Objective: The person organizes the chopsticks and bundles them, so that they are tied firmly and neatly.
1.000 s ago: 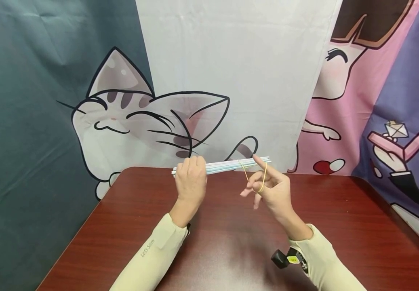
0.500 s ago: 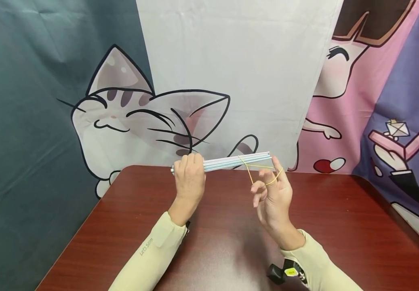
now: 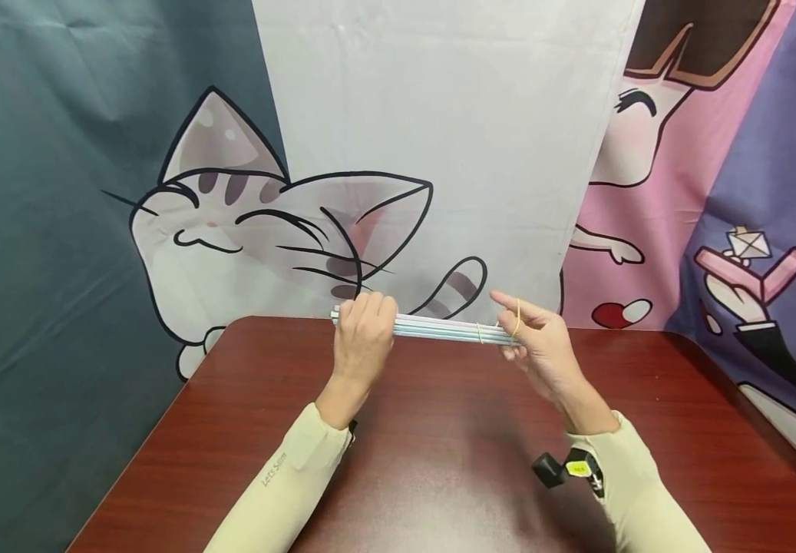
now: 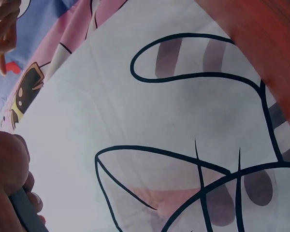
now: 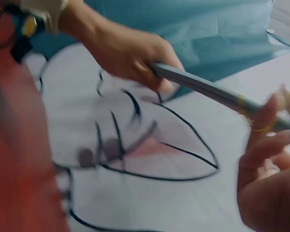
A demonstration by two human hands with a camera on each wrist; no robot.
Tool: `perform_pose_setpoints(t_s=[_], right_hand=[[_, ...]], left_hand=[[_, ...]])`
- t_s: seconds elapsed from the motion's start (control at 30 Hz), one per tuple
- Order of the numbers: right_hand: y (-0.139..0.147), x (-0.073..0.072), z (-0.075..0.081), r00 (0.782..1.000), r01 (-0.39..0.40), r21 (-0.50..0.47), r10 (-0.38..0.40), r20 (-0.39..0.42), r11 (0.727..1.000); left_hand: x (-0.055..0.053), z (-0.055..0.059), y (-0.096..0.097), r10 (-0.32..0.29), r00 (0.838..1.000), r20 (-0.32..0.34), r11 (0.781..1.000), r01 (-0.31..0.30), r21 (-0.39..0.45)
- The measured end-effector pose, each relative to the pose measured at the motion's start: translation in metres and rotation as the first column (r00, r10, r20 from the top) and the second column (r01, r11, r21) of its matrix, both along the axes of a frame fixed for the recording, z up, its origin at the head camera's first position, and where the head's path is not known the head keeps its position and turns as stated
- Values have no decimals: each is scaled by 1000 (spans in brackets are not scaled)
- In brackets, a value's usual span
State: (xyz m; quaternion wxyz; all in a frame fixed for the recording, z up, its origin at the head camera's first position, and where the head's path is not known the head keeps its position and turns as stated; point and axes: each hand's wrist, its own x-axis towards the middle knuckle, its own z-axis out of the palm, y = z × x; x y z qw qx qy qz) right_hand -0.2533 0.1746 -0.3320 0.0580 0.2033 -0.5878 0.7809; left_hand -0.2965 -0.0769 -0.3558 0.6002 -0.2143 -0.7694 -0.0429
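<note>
My left hand [image 3: 363, 336] grips one end of a bundle of thin, pale blue and whitish straws [image 3: 435, 329], held up almost level above the table. A yellow rubber band [image 3: 480, 332] goes round the bundle towards its right end. Part of that band loops over the thumb and index finger of my right hand [image 3: 548, 349], which is at the bundle's right end. Its index finger points out above the straws, and other fingers lie below them. In the right wrist view, the bundle [image 5: 198, 86] runs from the left fist to the right fingers.
A reddish-brown table [image 3: 411, 461] spreads below both hands. Behind it hangs a cloth backdrop [image 3: 508, 138] printed with a cartoon cat and other figures. A black wrist device [image 3: 577, 468] is strapped at the right cuff.
The right hand stretched the rubber band away from the straws, then moved up to their end, with the thumb over them. The bundle's right end has dipped. The left hand keeps its grip.
</note>
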Motion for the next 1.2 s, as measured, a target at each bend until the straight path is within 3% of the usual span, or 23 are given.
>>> perform_pose_setpoints(t_s=[0.07,0.13,0.27,0.37,0.43,0.47,0.5,0.53,0.6,0.67,0.7,0.73,0.77,0.83,0.9,1.03,1.13,1.2], right_hand=[[6,-1,3,1000,25,151,-23,-17,988],[10,-1,6,997,69,279,-59,-43,958],[9,0,7,984,174,420,-137,-117,890],[4,1,4,948,297,443,-205,-242,846],[-1,2,1,893,396,418,-237,-382,818],[-3,1,0,846,455,400,-245,-473,796],[-6,1,-1,781,517,377,-244,-575,768],[-9,0,-2,701,574,345,-228,-676,743],[-15,-1,-4,501,666,256,-166,-849,700],[-23,-2,-5,309,693,165,-82,-948,702],[-27,-1,-6,234,685,134,-41,-971,716],[-31,0,-7,178,671,117,-5,-984,732],[-34,1,-7,136,659,110,26,-990,744],[-39,4,-7,78,634,110,79,-994,765],[-41,7,-5,39,611,110,109,-993,784],[-46,12,4,-3,517,56,67,-998,854],[-49,12,5,25,444,-17,-31,-999,896],[-49,10,1,77,411,-65,-106,-991,909]], left_hand=[[0,0,0,2,1000,-10,1000,-2,-22],[0,-1,0,16,1000,-12,999,-16,-37],[-2,-3,1,29,999,-16,998,-30,-51],[-3,-7,1,44,999,2,997,-44,-64],[-4,-10,1,55,998,16,996,-54,-66],[-4,-11,1,64,998,22,996,-62,-65],[-4,-11,2,68,997,27,996,-66,-57],[-4,-12,2,74,997,32,996,-73,-49],[-3,-11,2,87,995,41,996,-86,-30],[-2,-11,2,98,994,53,995,-98,-19],[-2,-11,3,103,993,57,995,-102,-17],[-2,-10,3,104,993,63,994,-104,-16],[-2,-10,2,104,992,66,995,-104,-13],[-3,-11,2,110,992,68,994,-109,-6],[-4,-12,0,118,990,79,993,-119,5],[-5,-11,-5,127,986,105,991,-131,34],[-5,-9,-7,123,987,99,990,-129,51],[-5,-7,-8,125,988,90,989,-131,64]])
